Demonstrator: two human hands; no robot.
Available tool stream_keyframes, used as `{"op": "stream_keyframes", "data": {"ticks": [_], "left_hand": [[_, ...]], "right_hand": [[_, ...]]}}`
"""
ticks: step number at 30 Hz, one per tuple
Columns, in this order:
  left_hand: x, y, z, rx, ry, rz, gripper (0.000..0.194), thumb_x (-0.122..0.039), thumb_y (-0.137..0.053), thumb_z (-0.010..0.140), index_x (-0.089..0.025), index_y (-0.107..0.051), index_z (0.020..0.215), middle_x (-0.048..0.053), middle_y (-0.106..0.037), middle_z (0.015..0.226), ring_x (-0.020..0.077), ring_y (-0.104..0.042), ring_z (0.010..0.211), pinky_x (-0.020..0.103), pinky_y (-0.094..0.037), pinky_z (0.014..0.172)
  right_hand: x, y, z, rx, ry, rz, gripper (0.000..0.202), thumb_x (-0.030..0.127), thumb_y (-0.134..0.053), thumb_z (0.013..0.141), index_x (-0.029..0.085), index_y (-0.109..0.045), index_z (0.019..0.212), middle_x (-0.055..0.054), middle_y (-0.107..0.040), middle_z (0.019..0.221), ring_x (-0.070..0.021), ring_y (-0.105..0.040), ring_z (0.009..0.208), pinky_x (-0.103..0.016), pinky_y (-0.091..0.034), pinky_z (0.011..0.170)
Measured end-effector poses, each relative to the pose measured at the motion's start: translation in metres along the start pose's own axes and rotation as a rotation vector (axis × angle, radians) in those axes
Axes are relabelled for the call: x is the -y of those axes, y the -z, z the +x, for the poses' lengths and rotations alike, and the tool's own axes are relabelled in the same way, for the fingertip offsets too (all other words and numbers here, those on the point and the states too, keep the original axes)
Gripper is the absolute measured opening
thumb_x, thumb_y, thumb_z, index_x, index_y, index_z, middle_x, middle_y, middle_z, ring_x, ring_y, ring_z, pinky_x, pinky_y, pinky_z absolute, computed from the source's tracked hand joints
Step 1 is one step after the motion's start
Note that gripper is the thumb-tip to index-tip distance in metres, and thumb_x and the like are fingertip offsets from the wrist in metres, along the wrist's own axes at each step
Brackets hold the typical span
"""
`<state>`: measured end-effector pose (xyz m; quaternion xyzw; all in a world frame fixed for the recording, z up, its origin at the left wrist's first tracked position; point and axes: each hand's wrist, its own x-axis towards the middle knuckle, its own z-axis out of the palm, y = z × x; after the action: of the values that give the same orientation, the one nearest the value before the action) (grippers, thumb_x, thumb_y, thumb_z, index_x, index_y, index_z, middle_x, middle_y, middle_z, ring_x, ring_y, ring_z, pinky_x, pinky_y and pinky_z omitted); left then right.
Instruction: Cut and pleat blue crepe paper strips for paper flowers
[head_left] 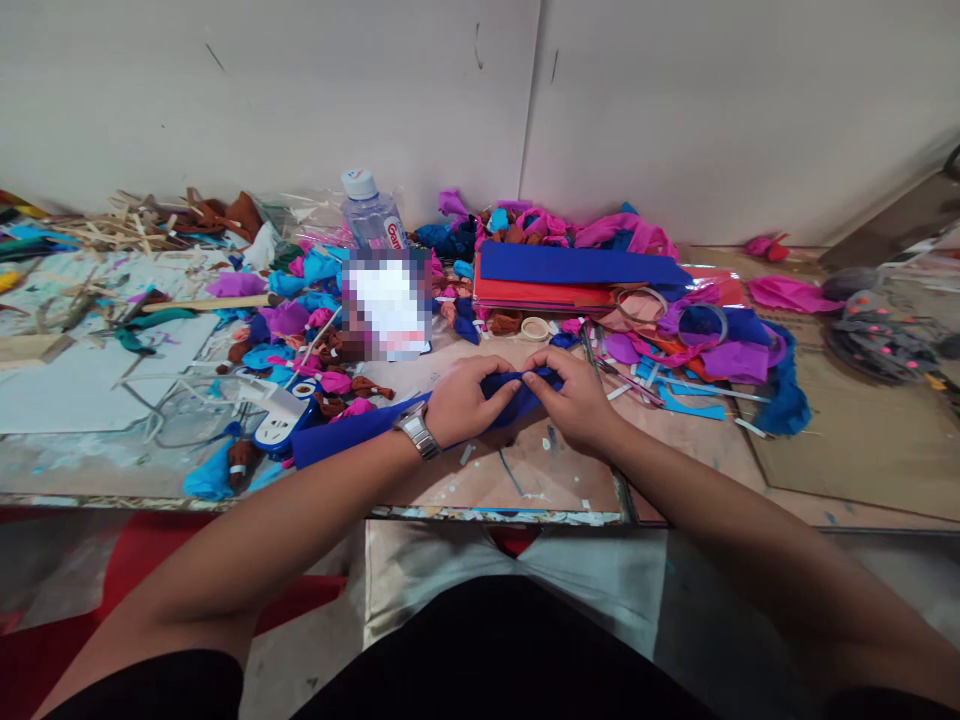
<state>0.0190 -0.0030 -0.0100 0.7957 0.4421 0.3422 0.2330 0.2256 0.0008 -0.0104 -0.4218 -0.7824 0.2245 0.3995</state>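
Observation:
A long strip of dark blue crepe paper (352, 432) runs from the left into both of my hands. My left hand (469, 400), with a metal watch on its wrist, is closed on the strip, thumb on top. Close beside it, my right hand (566, 395) pinches the strip's bunched right part, the two thumb tips nearly touching. The fingers beneath the paper are hidden. Just beyond my hands a small roll of tape (535, 328) lies on the table, and scissors (626, 380) lie to the right.
A water bottle (373, 215) stands behind a blurred-out phone-like object (388, 305). Left are a power strip (281, 425) with cables and many bunched paper pieces. A stack of blue and red paper (577, 264) lies at the back. Cardboard (862, 430) lies right; a wall rises behind.

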Motion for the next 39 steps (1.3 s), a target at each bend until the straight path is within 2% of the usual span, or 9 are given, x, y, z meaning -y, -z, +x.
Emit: {"op": "stream_keyframes", "data": {"ticks": [12, 22, 31, 39], "left_hand": [[-0.0006, 0.002, 0.0002, -0.008, -0.046, 0.038, 0.023, -0.037, -0.056, 0.1, -0.021, -0.072, 0.106, 0.004, -0.078, 0.103, 0.0211, -0.07, 0.093, 0.037, -0.051, 0.089], [-0.0045, 0.0043, -0.0002, 0.014, -0.049, 0.065, 0.026, -0.038, -0.051, 0.103, -0.021, -0.071, 0.107, 0.005, -0.077, 0.1, 0.0208, -0.068, 0.091, 0.037, -0.049, 0.087], [-0.0069, 0.0043, 0.0002, 0.043, -0.069, 0.076, 0.025, -0.036, -0.051, 0.103, -0.021, -0.071, 0.103, 0.004, -0.076, 0.095, 0.0202, -0.066, 0.089, 0.036, -0.048, 0.086], [-0.0043, 0.0028, -0.0003, 0.034, -0.066, 0.023, 0.025, -0.037, -0.053, 0.102, -0.021, -0.072, 0.103, 0.005, -0.077, 0.099, 0.0195, -0.068, 0.091, 0.035, -0.05, 0.088]], "right_hand": [[-0.0005, 0.0003, -0.0013, 0.041, 0.039, -0.001, 0.005, 0.026, -0.059, 0.1, 0.022, -0.063, 0.099, -0.005, -0.067, 0.098, -0.0229, -0.063, 0.096, -0.037, -0.046, 0.088], [0.0021, 0.005, 0.0017, 0.05, 0.082, -0.059, 0.009, 0.029, -0.058, 0.1, 0.022, -0.064, 0.097, -0.007, -0.068, 0.098, -0.0248, -0.061, 0.098, -0.039, -0.045, 0.09], [0.0013, -0.0004, 0.0014, 0.054, -0.103, 0.151, 0.01, 0.03, -0.061, 0.095, 0.022, -0.066, 0.09, -0.004, -0.068, 0.091, -0.0209, -0.064, 0.089, -0.035, -0.047, 0.084], [0.0037, -0.0038, 0.0012, 0.062, -0.168, 0.228, 0.011, 0.03, -0.06, 0.091, 0.02, -0.065, 0.086, -0.002, -0.066, 0.087, -0.0189, -0.06, 0.084, -0.032, -0.045, 0.082]]}}
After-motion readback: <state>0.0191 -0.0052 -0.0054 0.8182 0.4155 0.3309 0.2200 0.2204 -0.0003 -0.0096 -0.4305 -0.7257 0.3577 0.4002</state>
